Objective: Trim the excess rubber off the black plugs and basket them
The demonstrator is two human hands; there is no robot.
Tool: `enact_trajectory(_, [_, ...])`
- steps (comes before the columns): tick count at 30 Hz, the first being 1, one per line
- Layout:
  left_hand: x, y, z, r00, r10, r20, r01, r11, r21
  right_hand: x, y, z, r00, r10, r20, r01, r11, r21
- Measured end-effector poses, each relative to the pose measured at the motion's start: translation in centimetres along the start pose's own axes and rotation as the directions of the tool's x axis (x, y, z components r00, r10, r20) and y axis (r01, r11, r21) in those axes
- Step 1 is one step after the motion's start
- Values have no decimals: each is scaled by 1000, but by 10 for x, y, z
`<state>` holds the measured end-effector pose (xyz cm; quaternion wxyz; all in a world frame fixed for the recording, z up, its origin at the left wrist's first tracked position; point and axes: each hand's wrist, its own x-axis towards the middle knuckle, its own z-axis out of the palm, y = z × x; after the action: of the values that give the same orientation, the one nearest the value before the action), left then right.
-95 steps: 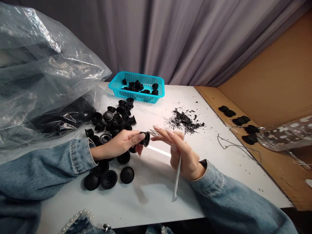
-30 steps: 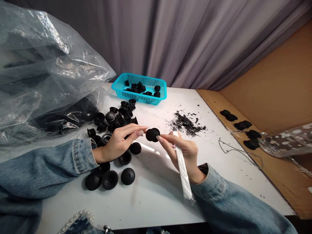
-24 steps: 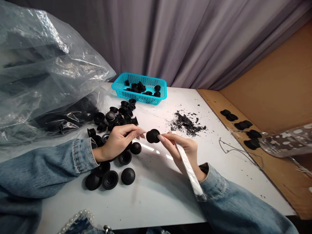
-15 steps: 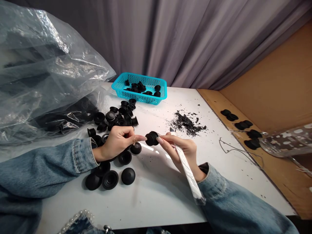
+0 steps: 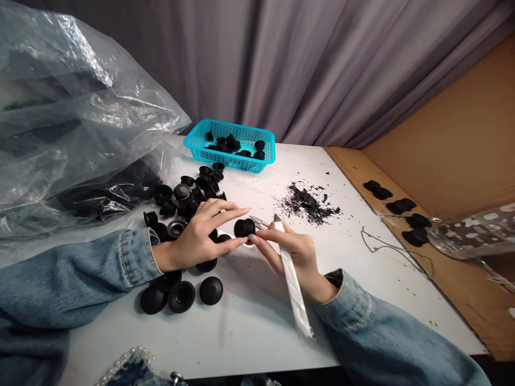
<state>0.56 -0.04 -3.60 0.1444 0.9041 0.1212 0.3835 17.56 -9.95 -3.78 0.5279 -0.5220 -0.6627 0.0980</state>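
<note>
A black ribbed rubber plug (image 5: 243, 228) is between my two hands above the white table. My left hand (image 5: 201, 233) has its thumb at the plug's underside and its fingers reaching over the top. My right hand (image 5: 295, 252) grips a slim tool with a white-wrapped handle (image 5: 295, 295), its lower end pointing toward me. Thin metal prongs (image 5: 259, 222) show between the right fingers and the plug; how they join the handle is hidden. The right thumb tip touches the plug's ribbed side. More black rubber plugs (image 5: 182, 296) lie under and around my left hand.
A turquoise basket (image 5: 257, 164) with several black pieces stands at the back. Black shavings (image 5: 309, 203) are heaped right of centre. A large clear plastic bag (image 5: 80, 118) fills the left. On the brown board at right lie black plugs (image 5: 416, 237) and a patterned clear container (image 5: 475, 230).
My left fingers have spread from a pinch and now reach over the plug. The plug and my right hand have shifted slightly left, and the white handle stands a little more upright.
</note>
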Motion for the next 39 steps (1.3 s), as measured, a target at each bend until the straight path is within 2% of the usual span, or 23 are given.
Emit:
enact_trajectory(5, [-1, 2, 1, 997, 29, 71, -15, 980, -197, -2, 0, 1, 995, 21, 95, -23, 999, 24])
enact_trajectory(10, [0, 5, -1, 990, -65, 122, 91, 971, -220, 3, -2, 0, 966, 169, 196, -199, 969, 144])
enact_trajectory(15, [0, 4, -1, 992, -27, 126, 56, 972, -229, 5, -3, -3, 875, 334, 351, -457, 810, 368])
enact_trajectory(18, [0, 3, -1, 992, -37, 120, 65, 968, -244, 6, -5, -4, 831, 389, 397, -541, 730, 417])
enact_trajectory(29, [2, 5, -2, 997, -34, 62, 47, 973, -225, 10, -11, -2, 773, 447, 450, -631, 620, 466])
enact_trajectory(36, [0, 4, -1, 992, -86, 98, 108, 961, -254, 8, -5, -1, 775, 428, 465, -630, 576, 521])
enact_trajectory(39, [-1, 3, 0, 990, -95, 105, 121, 955, -272, 8, -3, -1, 766, 420, 486, -642, 526, 557])
